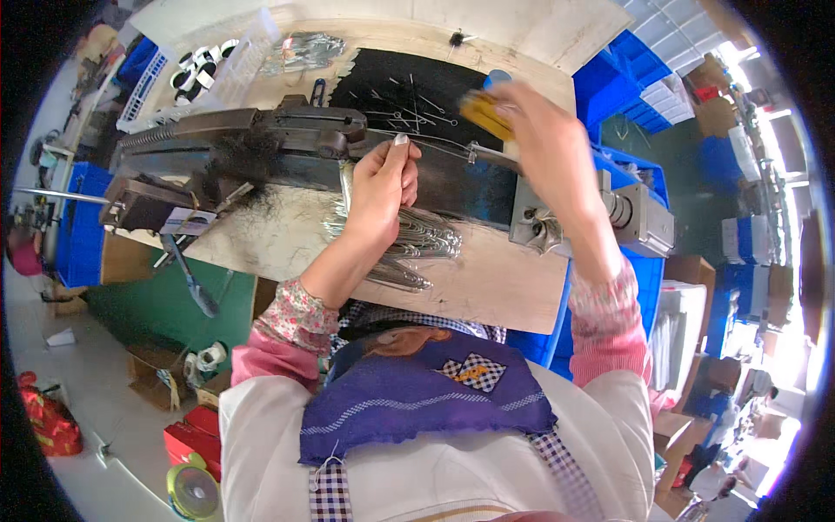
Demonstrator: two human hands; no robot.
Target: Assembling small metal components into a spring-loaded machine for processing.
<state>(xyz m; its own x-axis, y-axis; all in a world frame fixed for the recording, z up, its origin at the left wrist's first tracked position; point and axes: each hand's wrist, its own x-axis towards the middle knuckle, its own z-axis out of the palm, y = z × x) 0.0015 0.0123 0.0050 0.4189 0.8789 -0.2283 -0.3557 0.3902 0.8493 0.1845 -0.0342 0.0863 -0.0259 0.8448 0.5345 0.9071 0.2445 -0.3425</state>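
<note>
The left hand was pinched shut on 1 thin silver wire piece hanging upright above the heap of silver wire pieces on the wooden surface, while the right hand, farther out, gripped a yellow-handled brush beside the long black metal machine.

The right hand is smeared by motion, so its fingers run together and the yellow object at its fingertips has no readable shape; whether the hand grips it or only touches it cannot be told. The left hand pinches something too thin to make out and covers the top of the bundle of metal wires. The small pieces in the white tray are too tiny to identify. The dark machine hides the counter behind it.
</note>
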